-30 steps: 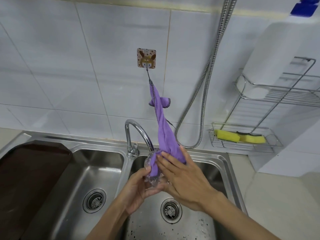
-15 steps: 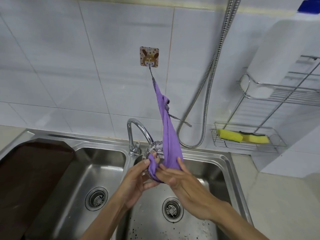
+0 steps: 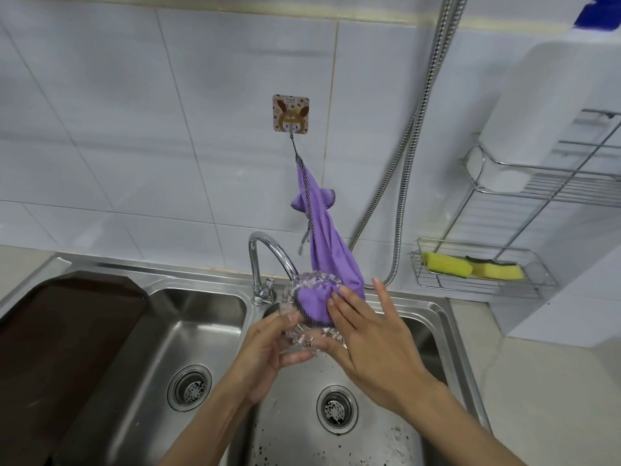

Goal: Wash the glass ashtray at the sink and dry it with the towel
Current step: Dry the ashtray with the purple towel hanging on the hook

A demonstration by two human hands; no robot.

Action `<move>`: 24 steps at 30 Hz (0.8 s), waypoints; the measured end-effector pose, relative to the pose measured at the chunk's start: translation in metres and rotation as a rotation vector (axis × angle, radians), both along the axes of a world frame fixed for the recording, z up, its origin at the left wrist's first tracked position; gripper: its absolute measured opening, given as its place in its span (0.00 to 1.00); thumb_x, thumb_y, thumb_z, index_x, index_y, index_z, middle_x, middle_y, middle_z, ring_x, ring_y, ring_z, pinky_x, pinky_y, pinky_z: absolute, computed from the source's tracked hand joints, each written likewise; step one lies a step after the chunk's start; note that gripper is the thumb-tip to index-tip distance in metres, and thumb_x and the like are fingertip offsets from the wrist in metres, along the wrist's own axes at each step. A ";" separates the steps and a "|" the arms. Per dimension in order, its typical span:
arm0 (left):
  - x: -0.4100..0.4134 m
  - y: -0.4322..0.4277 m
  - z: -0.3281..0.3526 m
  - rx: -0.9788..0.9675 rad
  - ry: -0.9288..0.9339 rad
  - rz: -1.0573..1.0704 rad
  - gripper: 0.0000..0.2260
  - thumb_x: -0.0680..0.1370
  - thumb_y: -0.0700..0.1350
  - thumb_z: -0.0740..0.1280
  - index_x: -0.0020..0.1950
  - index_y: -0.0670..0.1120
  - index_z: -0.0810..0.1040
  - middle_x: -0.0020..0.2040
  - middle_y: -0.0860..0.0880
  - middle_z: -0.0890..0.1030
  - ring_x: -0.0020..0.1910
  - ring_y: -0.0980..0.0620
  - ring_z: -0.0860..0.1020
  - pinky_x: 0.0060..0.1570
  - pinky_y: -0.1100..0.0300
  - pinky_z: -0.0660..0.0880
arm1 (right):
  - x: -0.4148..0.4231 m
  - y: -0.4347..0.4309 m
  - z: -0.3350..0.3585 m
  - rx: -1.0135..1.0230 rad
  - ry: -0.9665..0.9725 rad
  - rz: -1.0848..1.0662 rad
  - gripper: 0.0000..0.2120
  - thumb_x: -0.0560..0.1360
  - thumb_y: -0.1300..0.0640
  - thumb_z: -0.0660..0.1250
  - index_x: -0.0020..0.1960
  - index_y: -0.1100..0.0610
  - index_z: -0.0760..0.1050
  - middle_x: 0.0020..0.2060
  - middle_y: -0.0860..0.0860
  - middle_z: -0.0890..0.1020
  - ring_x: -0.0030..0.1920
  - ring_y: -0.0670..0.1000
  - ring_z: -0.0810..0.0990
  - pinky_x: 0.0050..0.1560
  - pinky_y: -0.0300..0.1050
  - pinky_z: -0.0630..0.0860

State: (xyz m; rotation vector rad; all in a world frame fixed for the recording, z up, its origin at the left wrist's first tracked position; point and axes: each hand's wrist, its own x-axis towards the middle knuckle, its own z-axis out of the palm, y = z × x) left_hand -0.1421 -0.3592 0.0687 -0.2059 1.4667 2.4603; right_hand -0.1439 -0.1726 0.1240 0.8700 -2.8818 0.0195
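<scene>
The clear cut-glass ashtray (image 3: 311,280) is held tilted above the right sink basin (image 3: 433,317), just under the tap spout. My left hand (image 3: 268,351) grips its lower left rim from below. The purple towel (image 3: 322,237) hangs by a cord from a wall hook (image 3: 290,113), and its lower end is pushed into the ashtray's bowl. My right hand (image 3: 366,338) presses the towel into the glass with its fingertips, fingers stretched out. The ashtray's right side is hidden behind the towel and my right hand.
A curved chrome tap (image 3: 265,260) stands between the two steel basins, the left basin (image 3: 188,331) beside a dark brown tray (image 3: 57,348). A metal shower hose (image 3: 413,156) hangs down the tiled wall. A wire rack (image 3: 480,280) at right holds yellow sponges (image 3: 470,265).
The towel's end has gone from wrapping the ashtray's edge to sitting inside its bowl. My right hand has opened flat and now presses the cloth in; the ashtray has turned more face-up.
</scene>
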 end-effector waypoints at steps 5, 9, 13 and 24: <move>0.002 0.004 0.002 0.005 -0.046 0.039 0.20 0.72 0.47 0.69 0.64 0.46 0.79 0.60 0.46 0.84 0.54 0.46 0.84 0.42 0.51 0.83 | 0.017 0.017 -0.010 -0.112 0.117 0.188 0.21 0.71 0.45 0.73 0.59 0.55 0.80 0.56 0.48 0.83 0.61 0.50 0.79 0.70 0.55 0.67; 0.002 0.009 0.008 -0.005 -0.082 0.040 0.21 0.72 0.50 0.66 0.63 0.45 0.79 0.58 0.42 0.84 0.55 0.45 0.83 0.45 0.52 0.83 | 0.020 0.010 -0.011 -0.235 0.174 0.254 0.19 0.65 0.59 0.80 0.54 0.56 0.81 0.49 0.49 0.84 0.51 0.52 0.82 0.56 0.48 0.79; 0.002 0.004 0.020 -0.049 -0.040 0.064 0.17 0.72 0.55 0.71 0.53 0.45 0.83 0.52 0.38 0.84 0.51 0.41 0.81 0.52 0.50 0.80 | 0.015 0.009 -0.002 -0.417 0.171 0.282 0.13 0.71 0.60 0.74 0.56 0.59 0.80 0.49 0.49 0.83 0.48 0.51 0.80 0.48 0.41 0.79; -0.008 -0.005 0.023 0.041 0.226 0.067 0.18 0.79 0.40 0.61 0.69 0.39 0.69 0.68 0.39 0.76 0.69 0.45 0.74 0.72 0.52 0.66 | -0.014 0.023 0.021 -1.311 -0.615 0.073 0.13 0.74 0.59 0.70 0.57 0.47 0.82 0.51 0.50 0.86 0.52 0.50 0.84 0.54 0.41 0.79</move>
